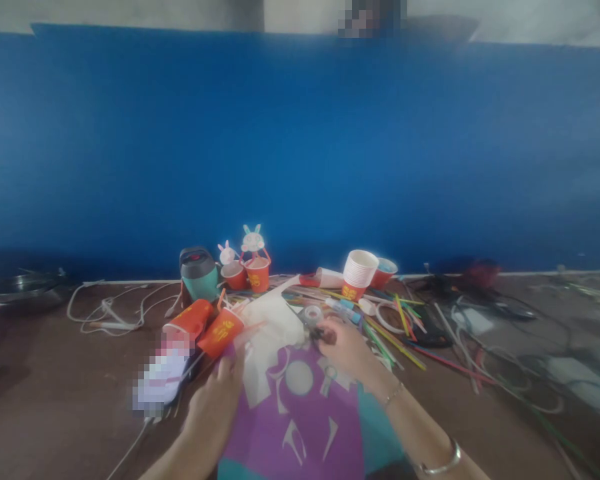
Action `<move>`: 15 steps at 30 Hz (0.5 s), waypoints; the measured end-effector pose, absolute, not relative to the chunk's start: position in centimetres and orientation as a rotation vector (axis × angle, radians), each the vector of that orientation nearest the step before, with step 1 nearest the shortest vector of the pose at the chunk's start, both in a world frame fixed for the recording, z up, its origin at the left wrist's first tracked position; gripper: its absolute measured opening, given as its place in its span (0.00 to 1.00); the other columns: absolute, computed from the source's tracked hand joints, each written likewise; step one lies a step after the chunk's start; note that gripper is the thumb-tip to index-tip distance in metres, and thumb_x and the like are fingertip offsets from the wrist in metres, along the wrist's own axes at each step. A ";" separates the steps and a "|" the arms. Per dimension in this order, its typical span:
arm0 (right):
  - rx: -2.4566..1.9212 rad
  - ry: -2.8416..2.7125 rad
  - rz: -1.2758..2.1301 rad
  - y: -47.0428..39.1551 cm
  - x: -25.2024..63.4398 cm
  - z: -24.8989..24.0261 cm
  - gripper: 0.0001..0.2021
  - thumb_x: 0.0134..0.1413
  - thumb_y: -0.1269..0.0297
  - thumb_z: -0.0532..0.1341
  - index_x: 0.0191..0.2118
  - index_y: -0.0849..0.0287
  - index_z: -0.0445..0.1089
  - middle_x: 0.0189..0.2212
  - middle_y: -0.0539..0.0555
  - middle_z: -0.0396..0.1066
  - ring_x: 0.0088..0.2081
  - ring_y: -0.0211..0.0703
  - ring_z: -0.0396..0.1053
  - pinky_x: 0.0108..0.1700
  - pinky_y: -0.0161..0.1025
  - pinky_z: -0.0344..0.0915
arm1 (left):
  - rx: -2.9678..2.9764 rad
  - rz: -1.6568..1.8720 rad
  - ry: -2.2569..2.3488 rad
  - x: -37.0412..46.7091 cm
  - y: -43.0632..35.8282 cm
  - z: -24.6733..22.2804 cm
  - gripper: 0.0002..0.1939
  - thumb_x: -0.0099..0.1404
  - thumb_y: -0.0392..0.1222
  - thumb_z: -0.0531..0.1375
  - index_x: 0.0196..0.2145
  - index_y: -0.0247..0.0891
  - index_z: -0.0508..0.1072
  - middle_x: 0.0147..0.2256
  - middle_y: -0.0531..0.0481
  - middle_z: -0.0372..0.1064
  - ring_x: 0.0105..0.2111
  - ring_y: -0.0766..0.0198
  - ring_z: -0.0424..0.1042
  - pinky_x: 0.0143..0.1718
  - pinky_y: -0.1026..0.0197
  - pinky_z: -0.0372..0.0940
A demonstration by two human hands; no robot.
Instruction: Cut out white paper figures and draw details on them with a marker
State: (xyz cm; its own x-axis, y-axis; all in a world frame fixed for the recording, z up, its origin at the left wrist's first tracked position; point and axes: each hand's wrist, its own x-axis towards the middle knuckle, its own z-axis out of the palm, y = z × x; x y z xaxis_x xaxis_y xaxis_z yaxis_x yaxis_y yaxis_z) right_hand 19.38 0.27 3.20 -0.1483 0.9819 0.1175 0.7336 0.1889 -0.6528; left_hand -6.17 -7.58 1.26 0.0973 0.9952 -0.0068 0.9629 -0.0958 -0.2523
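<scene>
My right hand [336,340] has its fingers closed around the dark handles of a pair of scissors [300,316], whose blades point up and left over white paper [273,317]. My left hand [226,377] is at the left edge of a purple sheet [260,437], beside the white paper; its fingers are blurred. A round pale cutout [299,378] and several small white paper pieces lie on the purple sheet. Teal sheet [377,427] shows beneath it.
Red paper cups [223,332] lie tipped at the left, near a teal bottle [199,277] and phone [163,380]. Rabbit figures [253,239] stand in cups behind. Stacked cups [360,270], tape [313,313] and colored pipe cleaners [393,340] are at centre right. Cables [113,313] trail left.
</scene>
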 end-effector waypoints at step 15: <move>-1.830 -2.103 0.263 -1.5 17.9 1.8 0.15 0.51 0.69 0.57 0.46 0.58 0.71 0.40 0.56 0.75 0.43 0.47 0.71 0.45 0.38 0.63 | -2.631 -0.161 -1.670 -2.7 -6.6 1.5 0.24 0.60 0.26 0.51 0.53 0.36 0.68 0.49 0.43 0.69 0.50 0.53 0.66 0.51 0.51 0.61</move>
State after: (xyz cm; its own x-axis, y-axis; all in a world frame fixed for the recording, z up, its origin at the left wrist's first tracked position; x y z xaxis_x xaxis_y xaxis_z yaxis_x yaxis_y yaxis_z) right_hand 17.94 -1.53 1.76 -0.1127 0.9848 0.1322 0.9220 0.1532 -0.3557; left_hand -2.72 -6.58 1.49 0.4222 0.9012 0.0980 0.9033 -0.4273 0.0374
